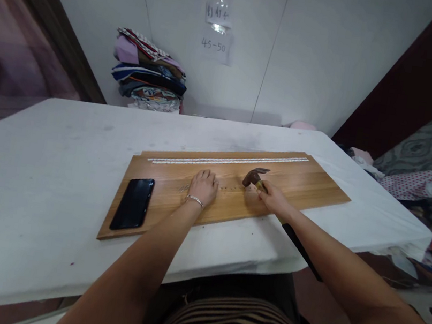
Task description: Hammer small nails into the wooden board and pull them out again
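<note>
A long wooden board lies on the white table. My right hand grips a hammer just below its dark head, which sits low over the board. My left hand, with a bracelet at the wrist, rests on the board with fingers curled, beside a row of small nails standing in the wood. A few loose nails lie left of that hand. What the left fingers hold, if anything, is hidden.
A black phone lies on the board's left end. A white strip runs along the board's far edge. Folded fabrics are stacked against the wall behind the table. Cloth piles sit at the right.
</note>
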Demonstrator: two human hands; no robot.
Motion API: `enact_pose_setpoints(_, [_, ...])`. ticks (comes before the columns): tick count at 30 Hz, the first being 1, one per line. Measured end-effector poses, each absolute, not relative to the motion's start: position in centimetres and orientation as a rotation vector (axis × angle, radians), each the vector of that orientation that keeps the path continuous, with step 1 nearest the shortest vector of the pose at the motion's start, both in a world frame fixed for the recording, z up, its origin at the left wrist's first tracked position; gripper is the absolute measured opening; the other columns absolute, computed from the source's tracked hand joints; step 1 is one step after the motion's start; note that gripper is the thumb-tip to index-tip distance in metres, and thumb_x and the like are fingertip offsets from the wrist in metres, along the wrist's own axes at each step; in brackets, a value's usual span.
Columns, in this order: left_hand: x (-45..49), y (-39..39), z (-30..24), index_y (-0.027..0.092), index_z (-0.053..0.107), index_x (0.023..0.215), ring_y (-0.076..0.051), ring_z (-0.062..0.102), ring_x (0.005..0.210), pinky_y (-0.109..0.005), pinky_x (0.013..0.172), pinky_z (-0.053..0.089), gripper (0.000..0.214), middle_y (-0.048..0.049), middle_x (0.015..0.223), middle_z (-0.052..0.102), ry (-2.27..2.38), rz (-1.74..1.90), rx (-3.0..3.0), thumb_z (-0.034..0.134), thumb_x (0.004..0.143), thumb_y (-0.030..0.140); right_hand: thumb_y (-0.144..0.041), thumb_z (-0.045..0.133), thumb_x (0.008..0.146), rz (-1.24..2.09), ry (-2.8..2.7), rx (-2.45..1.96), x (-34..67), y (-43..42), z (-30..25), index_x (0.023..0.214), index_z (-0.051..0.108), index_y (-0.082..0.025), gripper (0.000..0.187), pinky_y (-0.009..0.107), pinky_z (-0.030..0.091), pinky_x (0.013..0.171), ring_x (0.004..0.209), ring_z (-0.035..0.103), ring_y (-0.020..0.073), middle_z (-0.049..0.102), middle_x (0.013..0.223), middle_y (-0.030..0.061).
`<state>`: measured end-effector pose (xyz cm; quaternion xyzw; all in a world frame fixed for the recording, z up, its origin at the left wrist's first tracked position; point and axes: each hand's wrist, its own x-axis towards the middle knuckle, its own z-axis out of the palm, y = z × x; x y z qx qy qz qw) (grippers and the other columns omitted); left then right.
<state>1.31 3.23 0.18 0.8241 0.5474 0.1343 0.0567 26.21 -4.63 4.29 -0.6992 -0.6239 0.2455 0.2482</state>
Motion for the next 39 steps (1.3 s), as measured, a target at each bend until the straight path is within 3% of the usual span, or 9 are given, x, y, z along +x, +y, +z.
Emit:
enact_pose_setpoints(18, [1.39, 3.18, 0.21, 0.016, 0.068, 0.114, -0.029, 0.054, 0.128, -0.042, 0.110, 0.043, 0.032, -0.0148, 0.130, 0.066, 1.674, 0.393, 2.529, 0.040, 0.103, 0.027, -0.022, 0.057, 0.085, 0.671, -1.703, -1.932, 26.25, -4.47, 3.98, 0.100, 0.065, -0.020, 0.016, 0.029, 0.045, 0.073, 0.074, 0.061, 0.0198, 0.071, 0.081, 0.0031])
enact_pose_setpoints(32, [1.33, 3.30, -0.21, 0.019, 0.067, 0.114, -0.028, 0.053, 0.131, -0.042, 0.113, 0.040, 0.028, -0.0139, 0.134, 0.065, 1.671, 0.442, 2.499, 0.043, 0.102, 0.027, -0.020, 0.058, 0.085, 0.672, -1.686, -1.926, 26.13, -4.49, 3.96, 0.089, 0.060, -0.022, 0.005, 0.027, 0.043, 0.069, 0.071, 0.060, 0.0178, 0.067, 0.075, 0.0002])
enact_pose_setpoints(39, [1.25, 3.36, -0.10, 0.019, 0.067, 0.114, -0.027, 0.054, 0.129, -0.042, 0.110, 0.042, 0.029, -0.0137, 0.133, 0.065, 1.669, 0.425, 2.509, 0.042, 0.102, 0.027, -0.022, 0.058, 0.086, 0.636, -1.663, -1.875, 26.11, -4.44, 4.21, 0.094, 0.061, -0.022, 0.009, 0.028, 0.045, 0.072, 0.071, 0.060, 0.0182, 0.068, 0.075, 0.0006])
